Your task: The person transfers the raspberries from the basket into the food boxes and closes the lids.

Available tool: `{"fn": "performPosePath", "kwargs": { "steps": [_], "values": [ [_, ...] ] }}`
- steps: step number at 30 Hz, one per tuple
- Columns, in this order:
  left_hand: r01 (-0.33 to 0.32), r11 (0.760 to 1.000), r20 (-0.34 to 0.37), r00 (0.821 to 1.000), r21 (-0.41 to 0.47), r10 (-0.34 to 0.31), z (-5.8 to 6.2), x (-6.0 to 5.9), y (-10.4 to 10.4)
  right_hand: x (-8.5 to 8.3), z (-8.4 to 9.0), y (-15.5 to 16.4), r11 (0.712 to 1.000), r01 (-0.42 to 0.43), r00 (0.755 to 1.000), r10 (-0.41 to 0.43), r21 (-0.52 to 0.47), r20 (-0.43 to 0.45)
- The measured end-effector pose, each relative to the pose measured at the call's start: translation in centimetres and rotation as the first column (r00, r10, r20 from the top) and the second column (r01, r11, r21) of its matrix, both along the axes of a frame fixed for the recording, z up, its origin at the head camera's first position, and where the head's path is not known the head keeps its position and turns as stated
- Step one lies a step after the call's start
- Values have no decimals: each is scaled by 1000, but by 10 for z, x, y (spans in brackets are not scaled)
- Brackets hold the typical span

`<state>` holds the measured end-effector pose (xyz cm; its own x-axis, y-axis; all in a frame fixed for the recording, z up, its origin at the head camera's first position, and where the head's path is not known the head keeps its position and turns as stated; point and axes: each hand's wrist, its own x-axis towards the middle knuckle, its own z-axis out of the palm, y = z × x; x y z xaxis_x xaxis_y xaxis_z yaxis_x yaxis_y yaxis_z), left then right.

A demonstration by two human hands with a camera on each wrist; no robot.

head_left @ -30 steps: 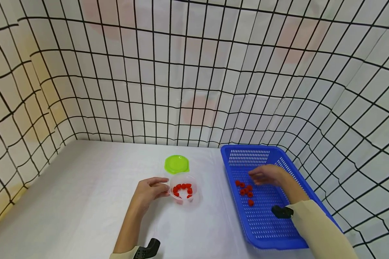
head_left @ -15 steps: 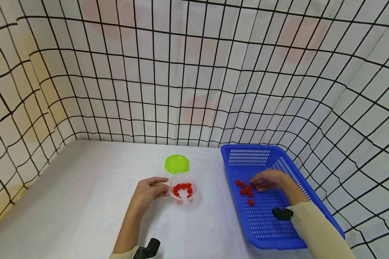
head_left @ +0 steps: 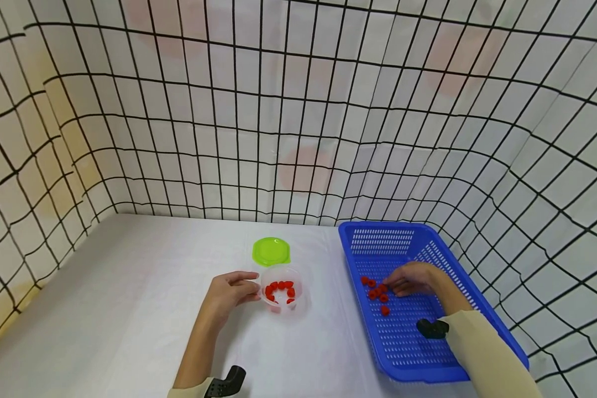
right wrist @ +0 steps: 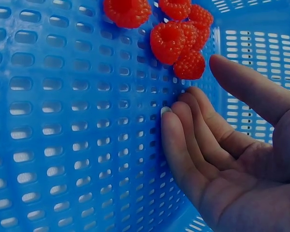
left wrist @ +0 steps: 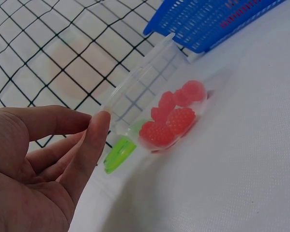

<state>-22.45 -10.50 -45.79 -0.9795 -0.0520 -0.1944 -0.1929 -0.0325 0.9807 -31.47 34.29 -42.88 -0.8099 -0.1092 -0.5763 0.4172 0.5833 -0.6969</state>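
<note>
**Right hand down at the raspberries, nothing picked yet**

Change over the last second: our right hand (head_left: 412,278) has dropped from above the cluster to the floor of the blue basket (head_left: 430,362). Fingertips now sit just beside the raspberries (head_left: 376,292). In the wrist view the fingers (right wrist: 183,140) lie nearly straight on the mesh, thumb apart from them, no berry between them. Nearest berry (right wrist: 189,65) is just off the fingertips; we can't tell if it's touched. So we judge we're at the reach stage of another pick, with the grasp not closed.

Left hand (head_left: 227,296) hasn't moved: thumb and fingers rest on the rim of the clear cup (head_left: 283,294), a light steadying hold. The cup carries several berries already (left wrist: 170,119). Green lid (head_left: 271,251) lies flat on the table (head_left: 129,309) just behind the cup.

Orientation: the berries are roundish, no real long axis. The one facing the right wrist camera (right wrist: 167,41) shows its hollow end up. The basket's long axis runs away from us, near end slightly to the right. The cup stands upright, mouth up.
</note>
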Motion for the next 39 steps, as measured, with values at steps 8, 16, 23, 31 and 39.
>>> {"fn": "performPosePath", "kwargs": {
  "steps": [8, 16, 23, 31, 39],
  "values": [
    [-2, 1000, -13, 1000, -14, 1, -2, 0, 0, 1, -1, -3, 999, -27, 1000, 27, 23, -10],
    [-2, 1000, -14, 1000, -31, 2, -3, -1, 1, 1, -3, -3, 998, -59, 998, 60, 37, -20],
    [0, 1000, -11, 1000, -30, 0, -2, 0, 1, 0, -4, -1, 999, -49, 999, 49, 5, -13],
    [-3, 999, -12, 1000, -35, 2, -2, 0, -1, -1, -4, -2, 999, -15, 1000, 15, -38, 2],
    [-2, 999, -13, 1000, -33, 1, -2, 0, 0, -3, 1, -4, 993, -4, 1000, 6, -121, 21]
  ]
}}
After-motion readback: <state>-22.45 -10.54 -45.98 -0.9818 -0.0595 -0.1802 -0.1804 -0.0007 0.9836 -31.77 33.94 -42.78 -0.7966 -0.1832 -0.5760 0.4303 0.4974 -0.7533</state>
